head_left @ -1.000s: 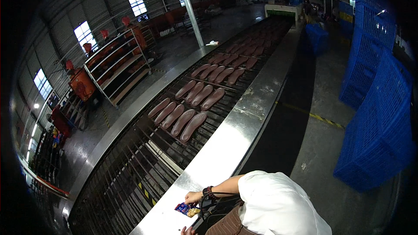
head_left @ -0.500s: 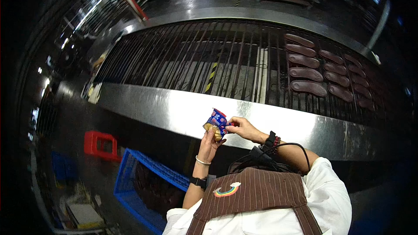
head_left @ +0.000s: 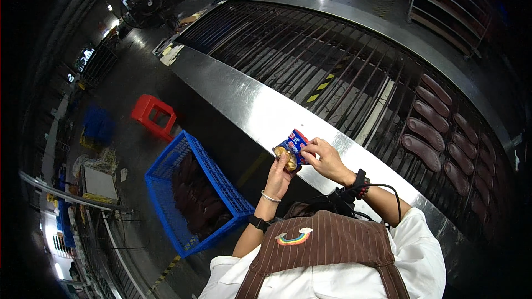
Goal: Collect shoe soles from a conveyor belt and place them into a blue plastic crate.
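A small blue, red and white snack packet (head_left: 293,144) is held up in front of my chest, over the steel edge of a conveyor (head_left: 260,112). My left hand (head_left: 281,170) grips its lower end, where a brownish piece of food shows at the opening. My right hand (head_left: 326,158) pinches the packet's upper right side. I wear a brown striped apron over a white top, with bands on both wrists.
The conveyor's bar belt carries rows of dark brown shoe soles (head_left: 438,130) at the right. A blue plastic crate (head_left: 191,196) with dark soles stands on the floor to my left, and a red stool (head_left: 152,113) sits beyond it. Metal racks stand at the far right.
My view swung from looking along the conveyor to looking down at it. Both hands rose with the packet and stay on it; the crate and stool now sit further left.
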